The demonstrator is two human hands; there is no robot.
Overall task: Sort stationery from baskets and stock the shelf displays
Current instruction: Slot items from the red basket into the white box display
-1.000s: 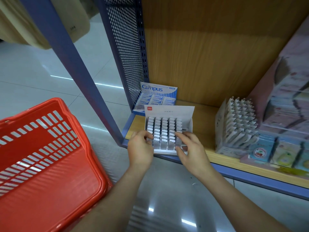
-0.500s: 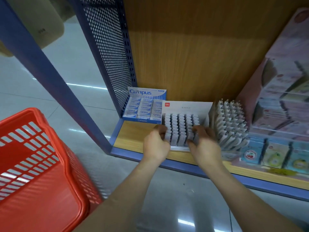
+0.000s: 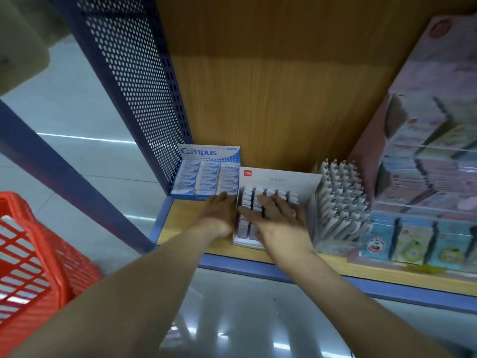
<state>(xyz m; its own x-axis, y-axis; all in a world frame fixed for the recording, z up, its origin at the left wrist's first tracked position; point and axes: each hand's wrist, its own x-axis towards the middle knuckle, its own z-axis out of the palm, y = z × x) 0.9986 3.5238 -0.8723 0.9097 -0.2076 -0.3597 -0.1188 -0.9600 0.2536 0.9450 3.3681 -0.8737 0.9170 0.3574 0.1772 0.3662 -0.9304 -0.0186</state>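
Note:
A white display box [image 3: 281, 180] of small grey-and-white erasers stands on the wooden shelf [image 3: 180, 223], between a blue Campus eraser box [image 3: 209, 174] and a white pen display [image 3: 340, 202]. My left hand [image 3: 219, 213] lies flat against the box's left side, fingers straight. My right hand [image 3: 280, 220] rests flat on top of the erasers with its fingers spread, hiding the front rows. Neither hand is curled around the box.
A red plastic basket [image 3: 28, 267] sits on the floor at the lower left. A blue perforated side panel [image 3: 139, 86] closes the shelf's left end. Pink stacked packs [image 3: 426, 151] and small colourful packs [image 3: 413, 244] fill the shelf's right side.
The white box went from the shelf's front edge back and to the right, into the gap between the Campus box and the pens. Both hands have loosened from gripping it to lying flat.

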